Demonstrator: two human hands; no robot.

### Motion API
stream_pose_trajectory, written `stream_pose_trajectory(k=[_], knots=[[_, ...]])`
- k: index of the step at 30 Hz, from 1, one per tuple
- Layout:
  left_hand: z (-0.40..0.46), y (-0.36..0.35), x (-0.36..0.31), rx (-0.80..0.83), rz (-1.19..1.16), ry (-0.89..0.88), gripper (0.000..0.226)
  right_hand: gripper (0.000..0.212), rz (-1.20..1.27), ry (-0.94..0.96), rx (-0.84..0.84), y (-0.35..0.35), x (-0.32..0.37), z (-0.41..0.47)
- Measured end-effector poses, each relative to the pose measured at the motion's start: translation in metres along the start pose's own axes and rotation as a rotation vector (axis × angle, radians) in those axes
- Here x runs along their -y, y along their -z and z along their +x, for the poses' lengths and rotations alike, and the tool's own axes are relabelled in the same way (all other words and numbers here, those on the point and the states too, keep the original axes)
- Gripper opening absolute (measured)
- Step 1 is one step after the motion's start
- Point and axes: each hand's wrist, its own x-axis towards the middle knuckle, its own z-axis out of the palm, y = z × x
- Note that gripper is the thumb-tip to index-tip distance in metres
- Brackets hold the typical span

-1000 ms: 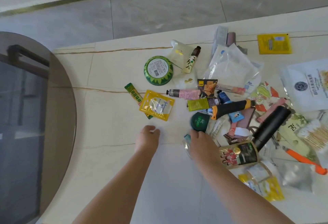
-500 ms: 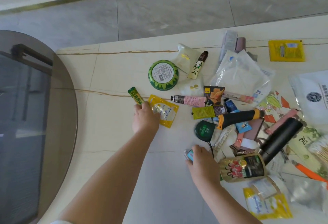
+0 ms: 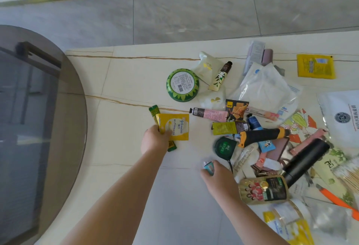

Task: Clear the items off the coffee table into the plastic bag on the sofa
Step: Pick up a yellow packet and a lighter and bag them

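A cream stone worktop (image 3: 124, 81) with thin brown veins carries a loose scatter of small packets, tubes and tins across its right half, beside a smoked-glass round table (image 3: 35, 118) at left. Among the clutter lie a clear plastic pouch (image 3: 266, 91), a black cylinder (image 3: 305, 159), a black-and-orange tool handle (image 3: 262, 137) and a round green tin (image 3: 182, 84) turned label-up. A person's left hand (image 3: 154, 139) grips a yellow sachet (image 3: 174, 127) printed with blue script, thumb across its lower corner, together with a green stick packet (image 3: 154, 110) that pokes out above and below it; both sit at the pile's left edge. The right hand (image 3: 217, 174) curls its fingers (image 3: 205, 172) round a small pale-blue bottle (image 3: 208, 167), just in front of a dark green disc (image 3: 225, 147).
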Motion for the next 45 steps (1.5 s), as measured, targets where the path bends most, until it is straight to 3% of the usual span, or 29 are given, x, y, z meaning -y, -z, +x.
stream_pose_trajectory(k=[6, 13, 17, 23, 33, 42, 45], knots=[[0.001, 0.017, 0.012, 0.065, 0.121, -0.001, 0.044, 0.015, 0.129, -0.041, 0.057, -0.009, 0.006, -0.004], [0.014, -0.002, -0.011, -0.019, -0.13, 0.161, 0.052, 0.018, 0.119, -0.017, 0.011, -0.017, 0.005, -0.001], [0.019, -0.018, -0.007, -0.108, -0.263, 0.255, 0.039, 0.017, 0.108, 0.0, 0.008, -0.015, 0.002, -0.004], [0.002, -0.018, -0.005, 0.043, -0.379, 0.246, 0.026, 0.009, 0.387, 0.023, 0.078, -0.001, -0.006, -0.009], [-0.118, 0.025, -0.012, 0.365, -0.57, 0.099, 0.03, 0.009, 0.994, -0.188, 0.138, 0.064, 0.002, -0.083], [-0.257, 0.069, -0.052, 0.545, -0.521, -0.013, 0.024, 0.015, 1.31, -0.255, -0.016, 0.145, -0.021, -0.21], [-0.305, 0.074, -0.061, 0.619, -0.448, -0.071, 0.025, 0.028, 1.356, -0.263, -0.096, 0.159, -0.044, -0.257]])
